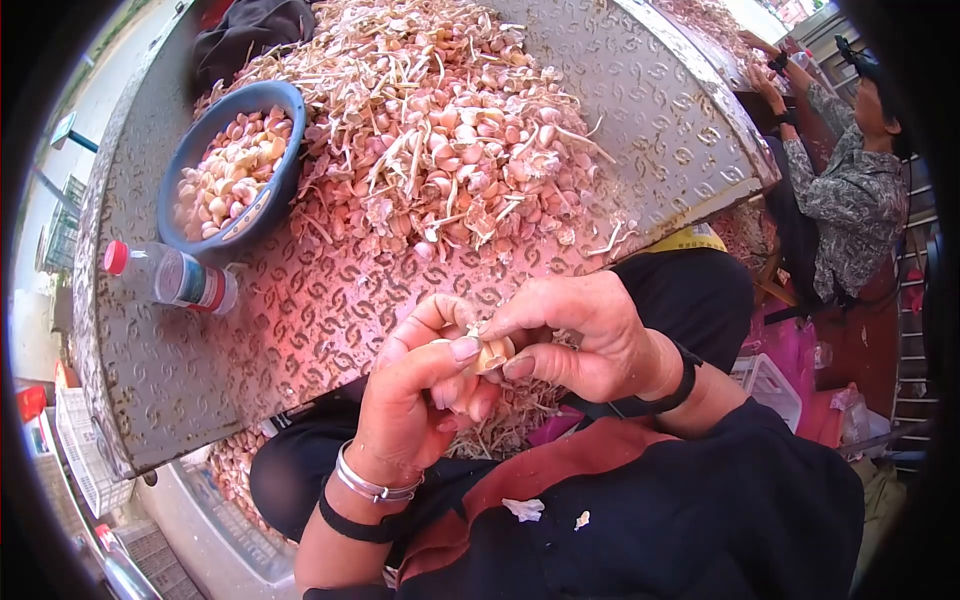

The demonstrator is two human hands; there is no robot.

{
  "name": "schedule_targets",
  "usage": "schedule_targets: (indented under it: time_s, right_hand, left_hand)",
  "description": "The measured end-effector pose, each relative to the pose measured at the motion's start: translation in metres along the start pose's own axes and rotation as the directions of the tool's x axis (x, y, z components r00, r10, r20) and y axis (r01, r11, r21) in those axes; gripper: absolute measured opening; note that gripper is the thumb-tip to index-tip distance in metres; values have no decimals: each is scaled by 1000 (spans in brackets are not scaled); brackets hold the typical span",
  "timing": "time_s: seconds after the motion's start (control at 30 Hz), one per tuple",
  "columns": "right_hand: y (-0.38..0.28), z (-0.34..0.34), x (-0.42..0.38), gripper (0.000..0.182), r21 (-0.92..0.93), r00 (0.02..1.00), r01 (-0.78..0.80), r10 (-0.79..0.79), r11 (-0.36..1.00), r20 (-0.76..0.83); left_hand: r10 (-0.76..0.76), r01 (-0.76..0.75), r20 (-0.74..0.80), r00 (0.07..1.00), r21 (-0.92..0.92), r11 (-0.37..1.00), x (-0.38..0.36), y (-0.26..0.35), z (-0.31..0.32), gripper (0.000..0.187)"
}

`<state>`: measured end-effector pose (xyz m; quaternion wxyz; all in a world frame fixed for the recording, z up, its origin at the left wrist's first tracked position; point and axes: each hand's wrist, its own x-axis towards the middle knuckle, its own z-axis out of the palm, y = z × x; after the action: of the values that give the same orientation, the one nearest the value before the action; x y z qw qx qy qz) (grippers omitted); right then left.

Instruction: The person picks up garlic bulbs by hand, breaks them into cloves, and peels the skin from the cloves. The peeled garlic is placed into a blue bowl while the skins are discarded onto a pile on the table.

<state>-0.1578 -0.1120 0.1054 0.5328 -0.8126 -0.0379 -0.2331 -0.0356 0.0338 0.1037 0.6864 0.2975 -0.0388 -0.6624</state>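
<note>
Both my hands meet just off the near edge of the metal table (pixel 200 370), over my lap. My left hand (pixel 420 400) cups a garlic clove (pixel 492 353) between thumb and fingers. My right hand (pixel 580 335) pinches the same clove from the right with thumb and forefinger. A big heap of garlic bulbs, cloves and stalks (pixel 440 130) covers the table's middle. A blue bowl (pixel 270 195) of separated cloves sits to the heap's left.
A plastic bottle with a red cap (pixel 175 278) lies on its side near the bowl. Another person (pixel 850 190) sits at the right, hands at a second table. Garlic skins lie on my lap (pixel 510 420). White crates (pixel 85 450) stand on the floor at left.
</note>
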Motion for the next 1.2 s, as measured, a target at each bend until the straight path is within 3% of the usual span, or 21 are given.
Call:
schedule_targets:
  time_s: [0.03,0.07,0.13,0.27,0.4,0.43,0.47,0.53,0.57,0.6,0.67,0.73,0.8,0.87,0.93,1.0,1.1,1.13,1.2]
  right_hand:
    - [6,5,-2,19,164,997,-72,77,984,-23]
    - [4,5,-3,19,165,997,-73,78,984,-23]
    - [-5,5,0,14,381,840,-521,537,764,72]
    - [8,10,0,19,372,796,-587,596,719,103]
    - [29,18,-3,13,432,731,-643,674,633,100]
    - [27,18,0,9,368,719,-666,689,649,87]
    - [30,22,0,9,369,718,-665,691,649,78]
    - [46,30,-5,9,126,839,-534,543,836,-43]
    - [55,38,-8,10,169,854,-507,519,845,-31]
    - [57,40,-7,12,-89,932,-355,344,931,-117]
    - [56,44,-5,18,-151,929,-346,315,926,-194]
    - [57,46,-6,22,-398,989,-83,27,914,-144]
    - [54,43,-7,24,-348,993,-89,55,933,-105]
    - [57,20,-1,25,-313,966,-77,-7,947,-260]
    - [80,-24,-7,27,-553,950,-223,51,802,-309]
    - [105,-55,-25,26,-725,899,-438,266,532,-348]
    - [118,-63,-50,26,-822,916,-389,270,415,-297]
    - [122,-60,-54,26,-822,916,-389,270,416,-297]
    - [122,-49,-62,26,-771,947,-317,233,553,-222]
  left_hand:
    - [10,-9,-37,999,12,1000,1,-1,0,17]
    - [19,-17,-74,997,24,1000,3,-2,-1,17]
    - [29,-27,-76,997,38,999,7,-7,-7,16]
    - [41,-27,-161,986,87,996,14,-12,-15,13]
    - [69,-50,-250,966,82,995,25,-25,-31,12]
    - [84,-58,-279,956,100,993,27,-29,-34,14]
    - [97,-64,-305,947,118,991,31,-32,-37,17]
    - [99,-60,-366,925,118,991,37,-36,-42,17]
    - [106,-71,-384,917,104,992,41,-40,-50,15]
    - [113,-83,-405,907,92,992,43,-40,-53,13]
    - [71,-80,-443,894,-3,997,42,-39,-53,9]
    - [30,-84,-548,836,-73,994,45,-37,-47,19]
    - [28,-93,-273,962,-229,969,46,-45,-77,20]
    - [31,-84,-248,968,-207,975,50,-38,-69,23]
    - [36,-79,-224,974,-186,979,51,-32,-63,25]
    - [109,-152,-209,972,-206,967,52,-28,-60,24]
    - [110,-149,-163,981,-253,956,53,-28,-63,22]
    - [111,-154,-166,980,-271,950,54,-29,-65,21]
    - [114,-149,-134,984,-286,947,55,-32,-74,20]
